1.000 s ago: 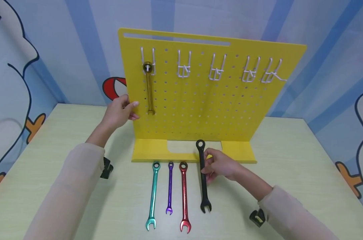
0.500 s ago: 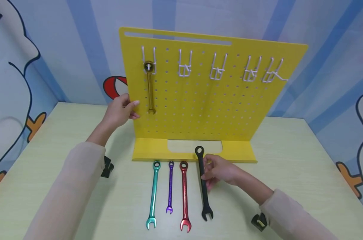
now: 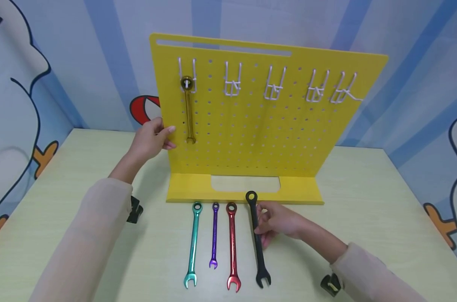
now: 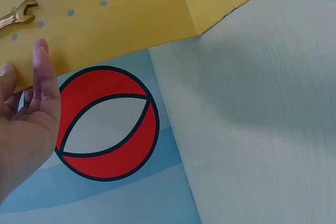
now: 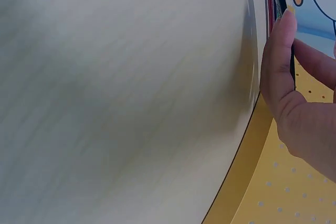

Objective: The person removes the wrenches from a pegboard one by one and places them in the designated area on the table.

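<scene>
My left hand (image 3: 149, 138) grips the left edge of the yellow pegboard (image 3: 247, 130), thumb on its front face. Just beside that thumb, a gold combination wrench (image 3: 189, 115) hangs by its ring end from the leftmost hook. My right hand (image 3: 280, 220) pinches a black combination wrench (image 3: 259, 256) mid-shank, ring end toward the board and open end toward me. To its left lie a red wrench (image 3: 232, 245), a small purple wrench (image 3: 214, 235) and a teal wrench (image 3: 193, 245), side by side on the table. In the right wrist view, fingers partly cover the black wrench.
Several white wire hooks, such as the second one (image 3: 232, 86), line the upper board. Its flat yellow base (image 3: 190, 188) rests on the pale wooden table (image 3: 364, 218), with a cutout in the middle. A blue printed backdrop (image 3: 409, 84) stands behind.
My right hand has drawn the black wrench toward me and slightly to the right, down alongside the red one. The left hand has stayed at the board's edge.
</scene>
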Action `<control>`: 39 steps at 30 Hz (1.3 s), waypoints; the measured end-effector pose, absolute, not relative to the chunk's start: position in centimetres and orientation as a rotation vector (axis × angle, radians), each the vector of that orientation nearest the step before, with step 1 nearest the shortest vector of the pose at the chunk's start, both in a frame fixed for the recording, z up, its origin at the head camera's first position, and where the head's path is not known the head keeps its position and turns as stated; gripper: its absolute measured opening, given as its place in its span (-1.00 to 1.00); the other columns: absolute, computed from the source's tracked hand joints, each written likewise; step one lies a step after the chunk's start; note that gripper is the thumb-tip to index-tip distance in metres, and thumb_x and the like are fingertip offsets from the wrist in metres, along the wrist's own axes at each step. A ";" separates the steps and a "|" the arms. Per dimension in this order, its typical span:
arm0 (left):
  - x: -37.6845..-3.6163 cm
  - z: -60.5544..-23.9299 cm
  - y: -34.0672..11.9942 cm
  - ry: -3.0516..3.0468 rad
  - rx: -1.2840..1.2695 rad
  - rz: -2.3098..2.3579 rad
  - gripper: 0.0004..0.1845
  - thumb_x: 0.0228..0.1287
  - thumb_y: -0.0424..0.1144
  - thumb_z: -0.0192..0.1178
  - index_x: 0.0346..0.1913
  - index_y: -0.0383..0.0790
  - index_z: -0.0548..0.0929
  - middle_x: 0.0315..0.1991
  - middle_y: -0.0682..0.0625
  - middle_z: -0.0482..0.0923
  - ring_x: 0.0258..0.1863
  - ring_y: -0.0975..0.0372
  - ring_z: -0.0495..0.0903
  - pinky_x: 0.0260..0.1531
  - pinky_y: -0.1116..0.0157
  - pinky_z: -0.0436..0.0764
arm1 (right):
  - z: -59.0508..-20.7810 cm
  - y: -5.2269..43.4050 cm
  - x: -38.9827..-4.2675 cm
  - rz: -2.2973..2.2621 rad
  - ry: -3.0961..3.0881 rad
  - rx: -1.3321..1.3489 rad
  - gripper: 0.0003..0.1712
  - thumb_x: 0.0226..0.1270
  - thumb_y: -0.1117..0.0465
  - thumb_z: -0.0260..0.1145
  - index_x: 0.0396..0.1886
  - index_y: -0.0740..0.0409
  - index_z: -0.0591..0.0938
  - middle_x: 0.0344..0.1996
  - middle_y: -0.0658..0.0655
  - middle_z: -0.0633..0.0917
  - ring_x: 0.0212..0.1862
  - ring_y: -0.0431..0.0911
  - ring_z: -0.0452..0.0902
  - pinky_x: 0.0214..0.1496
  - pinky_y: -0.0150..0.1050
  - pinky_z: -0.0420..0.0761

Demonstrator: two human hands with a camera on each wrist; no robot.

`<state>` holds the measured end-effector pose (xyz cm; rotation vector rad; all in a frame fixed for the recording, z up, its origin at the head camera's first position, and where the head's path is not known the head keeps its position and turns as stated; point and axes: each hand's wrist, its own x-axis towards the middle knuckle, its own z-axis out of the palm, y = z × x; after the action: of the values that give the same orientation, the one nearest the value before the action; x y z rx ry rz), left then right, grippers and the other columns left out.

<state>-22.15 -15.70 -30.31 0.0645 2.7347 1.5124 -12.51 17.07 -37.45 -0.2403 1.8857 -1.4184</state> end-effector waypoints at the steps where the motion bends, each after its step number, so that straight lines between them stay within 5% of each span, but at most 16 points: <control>1: -22.1 -30.3 -15.7 2.734 0.066 1.514 -0.68 0.38 -0.11 -0.06 -0.37 -0.32 0.21 -0.41 -0.18 0.37 -0.37 0.09 0.65 -0.41 0.37 0.64 | -37.5 17.1 -12.5 -1.417 1.883 -0.241 -0.71 0.12 0.56 0.16 -0.21 0.37 0.28 -0.60 0.23 0.53 -0.62 -0.02 0.56 -0.47 -0.05 0.66; 39: -22.1 -30.3 -15.7 2.739 0.058 1.501 -0.68 0.39 -0.10 -0.06 -0.33 -0.33 0.25 -0.37 -0.19 0.39 -0.34 0.08 0.65 -0.41 0.39 0.63 | -38.5 17.1 -11.7 -1.401 1.807 -0.188 -0.79 0.13 0.56 0.18 -0.30 0.41 0.33 -0.62 0.26 0.60 -0.61 0.01 0.61 -0.49 -0.08 0.66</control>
<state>-22.13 -15.71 -30.27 0.0577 2.7389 1.5006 -11.74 17.12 -38.53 -0.1882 1.8072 -1.4007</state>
